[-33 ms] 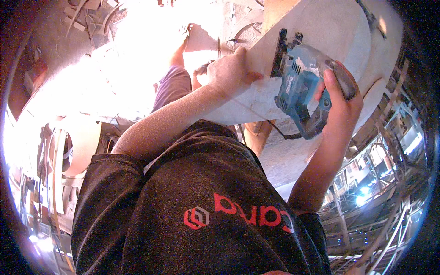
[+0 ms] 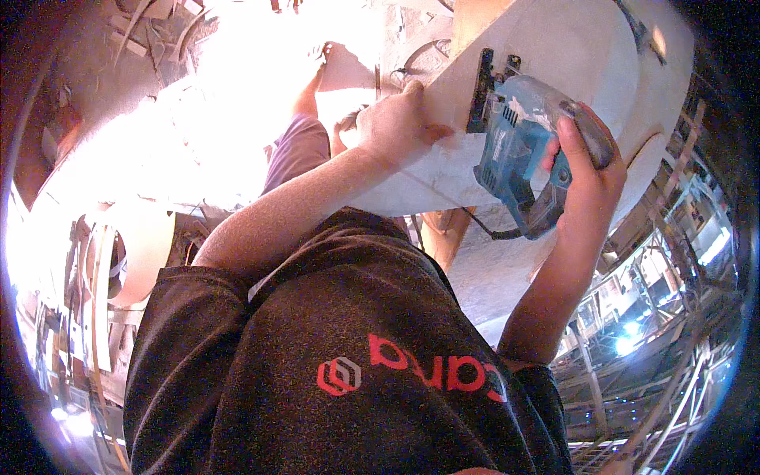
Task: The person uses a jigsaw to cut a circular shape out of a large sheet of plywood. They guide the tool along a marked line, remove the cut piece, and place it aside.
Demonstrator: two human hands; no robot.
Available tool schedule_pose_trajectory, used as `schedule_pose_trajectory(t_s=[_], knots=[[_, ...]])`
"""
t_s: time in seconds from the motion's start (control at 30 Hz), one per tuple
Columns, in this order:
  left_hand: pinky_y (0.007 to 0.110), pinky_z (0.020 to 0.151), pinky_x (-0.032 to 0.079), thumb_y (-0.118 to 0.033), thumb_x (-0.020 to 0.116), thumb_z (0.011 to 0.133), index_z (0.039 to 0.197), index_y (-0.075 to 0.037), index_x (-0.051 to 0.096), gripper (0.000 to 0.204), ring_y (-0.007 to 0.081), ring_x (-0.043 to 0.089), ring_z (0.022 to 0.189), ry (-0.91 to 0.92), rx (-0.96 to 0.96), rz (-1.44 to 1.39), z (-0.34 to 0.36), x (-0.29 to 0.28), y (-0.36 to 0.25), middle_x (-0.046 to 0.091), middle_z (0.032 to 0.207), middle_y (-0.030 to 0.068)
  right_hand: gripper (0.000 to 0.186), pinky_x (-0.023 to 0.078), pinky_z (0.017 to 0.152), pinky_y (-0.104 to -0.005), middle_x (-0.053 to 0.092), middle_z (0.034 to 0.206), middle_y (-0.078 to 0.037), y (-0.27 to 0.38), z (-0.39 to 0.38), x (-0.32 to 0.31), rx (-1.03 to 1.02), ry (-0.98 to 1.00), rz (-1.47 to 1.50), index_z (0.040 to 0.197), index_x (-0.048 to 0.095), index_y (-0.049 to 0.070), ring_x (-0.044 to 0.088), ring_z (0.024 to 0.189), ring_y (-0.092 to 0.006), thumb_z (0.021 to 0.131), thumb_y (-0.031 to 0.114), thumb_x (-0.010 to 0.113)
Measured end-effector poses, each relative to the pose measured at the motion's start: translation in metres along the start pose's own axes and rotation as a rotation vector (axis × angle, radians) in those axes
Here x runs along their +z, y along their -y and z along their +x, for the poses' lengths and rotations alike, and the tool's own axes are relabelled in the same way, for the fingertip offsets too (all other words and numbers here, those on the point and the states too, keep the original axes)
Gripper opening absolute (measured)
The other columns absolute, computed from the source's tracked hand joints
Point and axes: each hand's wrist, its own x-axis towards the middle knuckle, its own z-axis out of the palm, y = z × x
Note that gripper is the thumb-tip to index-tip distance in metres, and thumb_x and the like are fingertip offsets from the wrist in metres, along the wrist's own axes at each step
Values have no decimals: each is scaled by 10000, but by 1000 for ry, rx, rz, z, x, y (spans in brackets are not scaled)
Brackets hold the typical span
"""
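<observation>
presently, blue jigsaw (image 2: 518, 150), upper right: likely heavy, rigid; right hand (image 2: 586, 170) clamped on its handle, left hand (image 2: 392, 123) pressing the stiff pale board (image 2: 570, 55).

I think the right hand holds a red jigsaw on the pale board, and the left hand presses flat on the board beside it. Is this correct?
Not quite: the jigsaw is blue, not red, as the head view shows. The rest stands: the right hand holds it on the pale board, and the left hand presses on the board beside it.
</observation>
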Motion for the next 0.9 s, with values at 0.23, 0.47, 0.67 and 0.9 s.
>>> schedule_pose_trajectory(t_s=[0.23, 0.47, 0.67, 0.9], knots=[[523, 843, 550, -489, 817, 760, 1232, 23, 524, 755, 412, 715, 942, 24, -48, 77, 7, -5, -8, 725, 973, 229, 412, 537, 566, -259, 699, 850, -51, -7, 9, 0, 29, 21, 90, 1189, 671, -5, 641, 685, -119, 875, 238, 782], [497, 890, 544, -641, 808, 700, 1291, 26, 475, 952, 433, 695, 1031, -31, -38, -15, 0, 30, 15, 705, 1084, 265, 413, 537, 507, -271, 721, 894, -62, -23, 10, -7, -64, 112, 12, 1150, 685, 18, 648, 643, -121, 852, 283, 793], [527, 874, 536, -641, 770, 766, 1265, 43, 494, 891, 444, 693, 1014, -52, -39, 7, -15, 40, 1, 704, 1027, 285, 443, 514, 481, -288, 702, 809, -83, -31, 6, -18, -78, 145, -98, 1114, 679, -6, 618, 553, -139, 844, 328, 785], [512, 879, 536, -569, 775, 797, 1225, 12, 531, 762, 435, 690, 1027, 18, -56, -7, -43, 75, 3, 708, 1051, 260, 421, 505, 470, -284, 686, 806, -74, -77, -18, -31, -99, 160, -32, 1131, 671, -5, 621, 583, -134, 852, 288, 787]])
